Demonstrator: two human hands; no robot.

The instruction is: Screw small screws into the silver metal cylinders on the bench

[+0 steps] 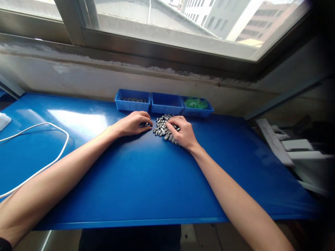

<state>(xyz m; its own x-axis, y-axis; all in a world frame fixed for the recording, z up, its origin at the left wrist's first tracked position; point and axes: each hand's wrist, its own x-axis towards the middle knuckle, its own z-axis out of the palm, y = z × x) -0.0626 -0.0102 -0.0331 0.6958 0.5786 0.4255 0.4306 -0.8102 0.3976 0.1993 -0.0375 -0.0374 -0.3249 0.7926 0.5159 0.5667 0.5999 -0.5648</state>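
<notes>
A pile of several small grey metal cylinders (161,127) lies on the blue table (146,174) in front of the bins. My left hand (133,123) rests just left of the pile, fingers curled down, pinching a small metal piece (148,124) at its fingertips. My right hand (183,131) lies over the right side of the pile, fingers bent and pressed onto the cylinders; whether it grips one is hidden.
Three blue bins stand against the wall: the left one (133,100) holds metal parts, the middle one (166,103) looks bare, the right one (197,106) holds green pieces. A white cable (56,158) loops at the left. Grey equipment (293,150) sits to the right.
</notes>
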